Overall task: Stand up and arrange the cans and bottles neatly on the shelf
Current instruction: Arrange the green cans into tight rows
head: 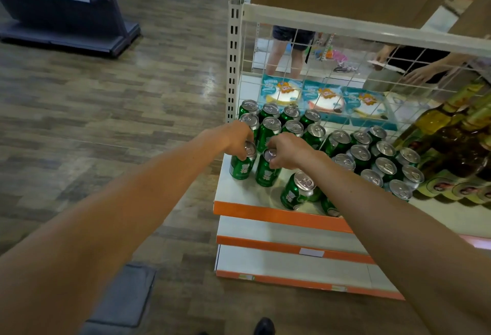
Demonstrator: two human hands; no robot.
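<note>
Several green cans with silver tops stand on the white shelf (pixel 239 191) with its orange front lip. My left hand (pixel 237 136) grips the top of an upright green can (pixel 241 165) at the shelf's left edge. Just to its right, my right hand (pixel 288 152) grips the top of a second upright green can (pixel 267 172). Behind them stands a block of upright cans (pixel 271 128). Another cluster of cans (pixel 382 164) stands to the right. One can (pixel 297 192) near the front lip is partly hidden by my right forearm. Bottles (pixel 438 119) with yellow and brown contents stand at the far right.
A wire mesh back panel (pixel 345 74) rises behind the cans, with blue packets (pixel 322 100) beyond it. Two lower white shelves (pixel 287 231) stick out below. People stand behind the mesh. A dark grey shelving unit (pixel 69 7) stands across the wood floor to the left.
</note>
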